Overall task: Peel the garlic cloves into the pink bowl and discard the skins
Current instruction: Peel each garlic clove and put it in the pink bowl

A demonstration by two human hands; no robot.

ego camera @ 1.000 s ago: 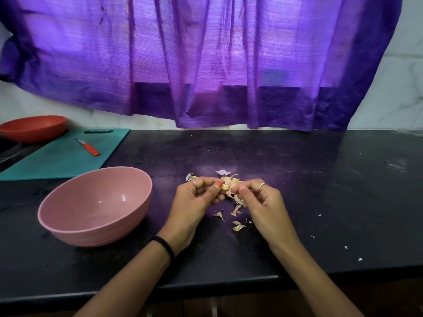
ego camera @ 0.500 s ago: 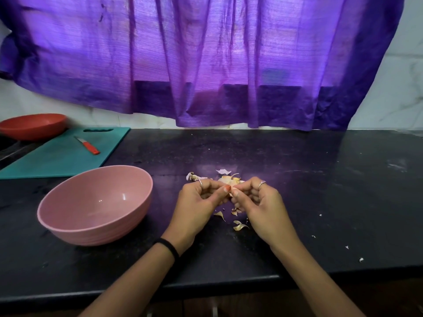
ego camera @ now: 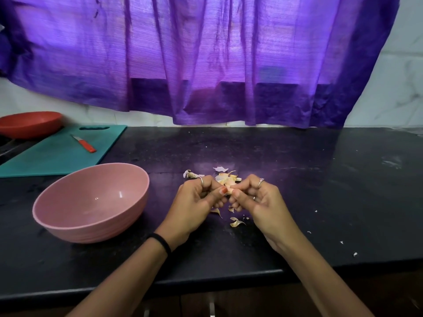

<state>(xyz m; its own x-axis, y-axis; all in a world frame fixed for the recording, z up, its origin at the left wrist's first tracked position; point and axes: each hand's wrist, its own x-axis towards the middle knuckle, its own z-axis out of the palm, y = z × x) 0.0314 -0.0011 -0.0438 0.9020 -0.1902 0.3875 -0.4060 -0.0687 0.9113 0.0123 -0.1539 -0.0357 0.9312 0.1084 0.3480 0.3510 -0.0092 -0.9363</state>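
My left hand point(ego camera: 196, 202) and my right hand point(ego camera: 258, 202) meet above the black counter, both pinching a small garlic clove point(ego camera: 229, 189) between thumbs and fingertips. Most of the clove is hidden by my fingers. Pale garlic skins point(ego camera: 225, 177) lie on the counter just beyond my hands, and more scraps point(ego camera: 237, 223) lie below them. The pink bowl point(ego camera: 91, 202) stands to the left of my left hand, and nothing shows inside it.
A teal cutting board point(ego camera: 57, 154) with a small red-handled knife point(ego camera: 83, 144) lies at the back left, beside an orange bowl point(ego camera: 29, 124). A purple curtain point(ego camera: 206, 60) hangs behind the counter. Small white flecks point(ego camera: 354, 253) dot the right side near the counter's front edge.
Both hands stay together over the skins, working the clove; the fingertips have shifted slightly and a scrap of skin that hung below them is gone from the grip.
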